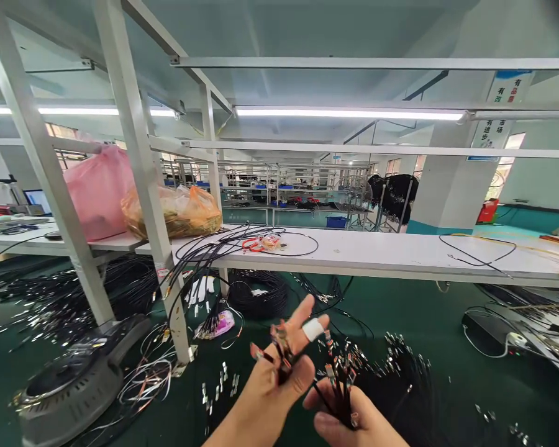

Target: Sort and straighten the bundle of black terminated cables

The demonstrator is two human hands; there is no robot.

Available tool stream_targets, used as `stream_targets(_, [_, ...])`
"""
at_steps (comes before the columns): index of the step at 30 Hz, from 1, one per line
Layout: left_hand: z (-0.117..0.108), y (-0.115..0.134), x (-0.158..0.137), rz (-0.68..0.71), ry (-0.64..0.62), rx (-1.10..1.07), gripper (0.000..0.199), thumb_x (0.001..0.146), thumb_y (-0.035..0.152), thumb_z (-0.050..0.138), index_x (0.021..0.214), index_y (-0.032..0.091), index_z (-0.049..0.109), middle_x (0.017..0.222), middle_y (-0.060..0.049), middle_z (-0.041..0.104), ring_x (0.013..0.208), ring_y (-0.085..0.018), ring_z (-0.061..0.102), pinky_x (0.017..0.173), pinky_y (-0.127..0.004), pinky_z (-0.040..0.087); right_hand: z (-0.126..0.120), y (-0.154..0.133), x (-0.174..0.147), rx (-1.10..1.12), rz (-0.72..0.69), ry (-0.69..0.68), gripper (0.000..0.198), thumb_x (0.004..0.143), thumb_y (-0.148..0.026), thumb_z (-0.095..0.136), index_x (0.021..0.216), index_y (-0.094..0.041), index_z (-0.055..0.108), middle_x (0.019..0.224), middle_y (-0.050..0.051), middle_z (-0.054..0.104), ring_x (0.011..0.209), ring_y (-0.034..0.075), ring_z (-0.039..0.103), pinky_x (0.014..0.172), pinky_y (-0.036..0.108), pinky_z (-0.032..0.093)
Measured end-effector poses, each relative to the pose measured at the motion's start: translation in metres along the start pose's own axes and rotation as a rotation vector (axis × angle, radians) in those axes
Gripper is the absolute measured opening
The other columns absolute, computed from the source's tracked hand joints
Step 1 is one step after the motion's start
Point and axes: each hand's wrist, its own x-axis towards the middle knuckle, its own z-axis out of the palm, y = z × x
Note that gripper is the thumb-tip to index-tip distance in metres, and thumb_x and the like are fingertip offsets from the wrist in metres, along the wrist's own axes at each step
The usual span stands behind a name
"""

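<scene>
My left hand [279,372] is raised over the green bench, pinching a few short black cables with metal connector ends [279,351] between thumb and fingers; one finger wears white tape [313,329]. Just right of it and lower, my right hand [354,419] grips a thicker bundle of the same black cables [338,382], connector tips pointing up. The two hands nearly touch. Behind them a fan of black cables with silver tips [400,366] lies spread on the green mat.
A white shelf [354,251] crosses the bench with loose cables, a pink bag [100,192] and an orange bag [181,211]. A coil of black cable [256,295], a grey round device [69,385], white frame posts [149,186] and a black box [487,329] surround the mat.
</scene>
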Motion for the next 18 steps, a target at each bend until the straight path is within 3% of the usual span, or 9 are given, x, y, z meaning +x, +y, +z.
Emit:
stream_targets(2, [0.006, -0.005, -0.001, 0.095, -0.2, 0.0, 0.039, 0.092, 0.053, 0.052, 0.122, 0.034, 0.067, 0.145, -0.002, 0.051, 0.142, -0.028, 0.033, 0.118, -0.042, 0.022, 0.007, 0.006, 0.005, -0.006, -0.053, 0.027, 0.049, 0.059, -0.058, 0.081, 0.087, -0.018, 0.071, 0.086, 0.006, 0.067, 0.08, 0.022, 0.058, 0.075, 0.035, 0.044])
stream_targets(4, [0.008, -0.009, -0.002, 0.057, -0.279, -0.062, 0.037, 0.091, 0.053, 0.055, 0.109, 0.027, 0.075, 0.128, -0.008, 0.066, 0.135, -0.029, 0.045, 0.114, -0.042, 0.032, 0.011, 0.011, 0.008, -0.004, -0.093, 0.041, 0.049, 0.056, -0.058, 0.082, 0.083, -0.019, 0.071, 0.084, 0.005, 0.066, 0.081, 0.022, 0.057, 0.076, 0.035, 0.044])
stream_targets(6, [0.006, -0.011, -0.004, -0.113, -0.149, -0.184, 0.035, 0.087, 0.053, 0.062, 0.104, 0.026, 0.076, 0.125, -0.007, 0.067, 0.122, -0.029, 0.056, 0.108, -0.041, 0.04, 0.007, 0.011, 0.009, -0.007, -0.087, 0.051, 0.049, 0.056, -0.062, 0.081, 0.073, -0.017, 0.071, 0.066, 0.001, 0.058, 0.064, 0.016, 0.051, 0.062, 0.03, 0.041])
stream_targets(8, [0.0, -0.012, -0.006, -0.223, 0.035, -0.272, 0.034, 0.083, 0.051, 0.068, 0.106, 0.026, 0.075, 0.124, -0.005, 0.068, 0.112, -0.025, 0.061, 0.102, -0.037, 0.044, -0.004, 0.003, 0.007, -0.009, -0.043, 0.082, 0.055, 0.062, -0.07, 0.075, 0.067, -0.015, 0.07, 0.05, -0.006, 0.039, 0.047, 0.008, 0.033, 0.049, 0.025, 0.027])
stream_targets(10, [-0.004, -0.014, -0.008, -0.289, 0.039, -0.292, 0.037, 0.083, 0.051, 0.069, 0.105, 0.022, 0.074, 0.108, -0.007, 0.072, 0.093, -0.019, 0.066, 0.085, -0.029, 0.05, -0.015, -0.017, 0.004, 0.003, -0.008, 0.127, 0.059, 0.066, -0.074, 0.069, 0.076, -0.016, 0.071, 0.048, -0.01, 0.027, 0.044, 0.005, 0.021, 0.045, 0.024, 0.016])
stream_targets(13, [0.0, -0.021, -0.01, -0.45, -0.187, -0.318, 0.045, 0.083, 0.056, 0.065, 0.093, 0.012, 0.073, 0.07, -0.005, 0.067, 0.05, -0.009, 0.054, 0.05, -0.02, 0.038, -0.017, -0.062, -0.002, -0.061, -0.068, 0.199, 0.051, 0.076, -0.067, 0.066, 0.109, -0.028, 0.072, 0.063, -0.004, 0.048, 0.051, 0.008, 0.036, 0.047, 0.023, 0.026])
stream_targets(15, [0.007, -0.027, -0.011, -0.506, -0.301, -0.306, 0.048, 0.08, 0.058, 0.067, 0.09, 0.011, 0.072, 0.06, -0.002, 0.059, 0.045, -0.006, 0.046, 0.046, -0.018, 0.031, -0.007, -0.091, -0.003, -0.224, -0.292, 0.175, 0.043, 0.079, -0.051, 0.069, 0.12, -0.038, 0.066, 0.104, 0.0, 0.066, 0.087, 0.018, 0.058, 0.069, 0.027, 0.044])
stream_targets(16, [0.01, -0.028, -0.011, -0.501, -0.312, -0.291, 0.05, 0.078, 0.06, 0.069, 0.089, 0.011, 0.071, 0.059, -0.001, 0.057, 0.047, -0.006, 0.045, 0.048, -0.018, 0.032, 0.0, -0.101, -0.002, -0.295, -0.331, 0.083, 0.034, 0.081, -0.046, 0.067, 0.114, -0.038, 0.069, 0.111, -0.001, 0.066, 0.093, 0.019, 0.06, 0.076, 0.028, 0.046])
stream_targets(18, [0.016, -0.028, -0.011, -0.44, -0.301, -0.303, 0.056, 0.073, 0.067, 0.069, 0.082, 0.012, 0.065, 0.06, 0.0, 0.055, 0.05, -0.007, 0.047, 0.051, -0.019, 0.034, 0.01, -0.112, 0.0, -0.411, -0.323, -0.061, 0.021, 0.089, -0.045, 0.058, 0.09, -0.03, 0.072, 0.096, -0.002, 0.069, 0.083, 0.017, 0.061, 0.074, 0.027, 0.046])
